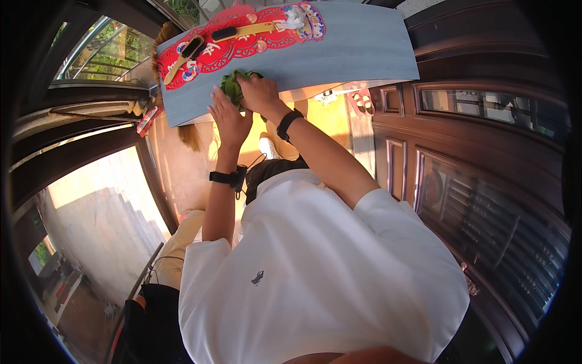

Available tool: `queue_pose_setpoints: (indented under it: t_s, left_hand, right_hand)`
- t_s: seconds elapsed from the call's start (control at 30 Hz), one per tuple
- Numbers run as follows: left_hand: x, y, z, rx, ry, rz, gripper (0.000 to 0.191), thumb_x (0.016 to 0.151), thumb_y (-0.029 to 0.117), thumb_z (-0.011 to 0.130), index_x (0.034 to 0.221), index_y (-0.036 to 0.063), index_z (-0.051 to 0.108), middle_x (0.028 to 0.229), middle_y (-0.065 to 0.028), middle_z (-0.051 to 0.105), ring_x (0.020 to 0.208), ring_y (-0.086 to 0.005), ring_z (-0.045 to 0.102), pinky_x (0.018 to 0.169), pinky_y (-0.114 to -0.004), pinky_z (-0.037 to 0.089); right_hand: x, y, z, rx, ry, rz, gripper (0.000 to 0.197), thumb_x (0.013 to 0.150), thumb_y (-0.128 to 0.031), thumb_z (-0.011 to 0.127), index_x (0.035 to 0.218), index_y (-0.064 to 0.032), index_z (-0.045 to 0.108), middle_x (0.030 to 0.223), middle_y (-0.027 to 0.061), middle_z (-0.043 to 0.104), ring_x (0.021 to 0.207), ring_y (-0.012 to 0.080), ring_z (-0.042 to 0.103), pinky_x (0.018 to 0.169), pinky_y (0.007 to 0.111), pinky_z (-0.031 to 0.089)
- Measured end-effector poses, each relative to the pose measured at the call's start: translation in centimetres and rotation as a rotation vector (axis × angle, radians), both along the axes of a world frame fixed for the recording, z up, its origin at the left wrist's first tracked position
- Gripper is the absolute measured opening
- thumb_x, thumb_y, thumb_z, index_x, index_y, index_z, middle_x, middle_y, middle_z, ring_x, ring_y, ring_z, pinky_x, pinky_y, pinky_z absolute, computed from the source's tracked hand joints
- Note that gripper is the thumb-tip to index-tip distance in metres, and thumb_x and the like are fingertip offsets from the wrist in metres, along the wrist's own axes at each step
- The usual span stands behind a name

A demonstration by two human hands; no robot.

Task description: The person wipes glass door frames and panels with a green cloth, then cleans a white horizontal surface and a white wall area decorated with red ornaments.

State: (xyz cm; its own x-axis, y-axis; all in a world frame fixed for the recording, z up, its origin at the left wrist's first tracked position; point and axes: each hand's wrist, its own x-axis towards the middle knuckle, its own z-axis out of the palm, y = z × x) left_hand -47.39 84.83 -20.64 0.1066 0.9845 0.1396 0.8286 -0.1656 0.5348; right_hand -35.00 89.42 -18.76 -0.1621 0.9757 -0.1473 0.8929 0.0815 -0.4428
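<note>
My right hand [260, 93] grips a bunched green cloth [233, 87] at the front edge of a grey-blue wooden tabletop [354, 50]. My left hand [230, 118] is just left of the cloth, fingers spread and pointing to the tabletop; whether it touches the cloth I cannot tell. Beyond both hands a red paper cut-out decoration [268, 43] with coloured patterns lies on the top. On it rest a wooden-handled brush [182, 61] with dark bristles, a second, longer brush [245, 31] and a crumpled white tissue [295, 18].
Straw-coloured broom bristles [190, 137] show by the tabletop's left end. Red shoes [361, 102] stand on the floor near a dark wooden door [409, 127] at the right. Another person's leg [175, 255] in pale trousers is at my lower left. A barred window [100, 50] is at the upper left.
</note>
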Motion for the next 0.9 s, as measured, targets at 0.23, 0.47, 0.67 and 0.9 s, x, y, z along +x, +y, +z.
queue_pose_setpoints:
  t_s: [0.23,0.47,0.67,0.9]
  left_hand:
    - [2.6,2.9,-1.4,-0.129,0.015,-0.277,0.089,0.078,0.013,0.065,0.146,-0.0141,0.015,0.15,-0.0363,0.024,0.142,-0.0532,0.018,0.117,-0.057,0.019]
    - [15.8,2.7,-0.7,-0.091,0.122,-0.518,0.083,0.082,0.011,0.059,0.145,-0.0172,0.015,0.15,-0.0395,0.019,0.144,-0.053,0.015,0.118,-0.054,0.018]
    - [29.2,3.2,-2.3,0.032,0.166,-0.622,0.072,0.088,0.014,0.051,0.145,-0.0167,0.02,0.152,-0.036,0.023,0.144,-0.0476,0.023,0.114,-0.051,0.03]
    - [36.0,4.2,-1.7,0.145,0.105,-0.73,0.065,0.086,0.013,0.051,0.141,-0.015,0.031,0.146,-0.033,0.037,0.141,-0.0441,0.032,0.113,-0.047,0.033]
  right_hand:
    - [3.4,-1.3,-1.1,0.179,0.02,-0.005,0.027,0.083,-0.016,0.064,0.108,-0.0068,0.062,0.087,0.0171,0.066,0.071,0.0334,0.07,0.06,0.045,0.056]
    - [16.4,-2.9,-0.6,0.018,-0.084,-0.14,0.036,0.089,-0.016,0.055,0.125,-0.01,0.056,0.093,0.0201,0.066,0.076,0.0396,0.069,0.065,0.049,0.056]
    - [28.7,-4.2,0.1,-0.1,-0.248,-0.301,0.036,0.09,-0.017,0.055,0.125,-0.0095,0.054,0.101,0.0234,0.066,0.085,0.0431,0.068,0.074,0.051,0.056]
    - [35.6,-3.9,-0.5,-0.079,-0.222,-0.415,0.034,0.091,-0.015,0.056,0.124,-0.0092,0.057,0.103,0.0212,0.069,0.092,0.0417,0.067,0.079,0.05,0.055]
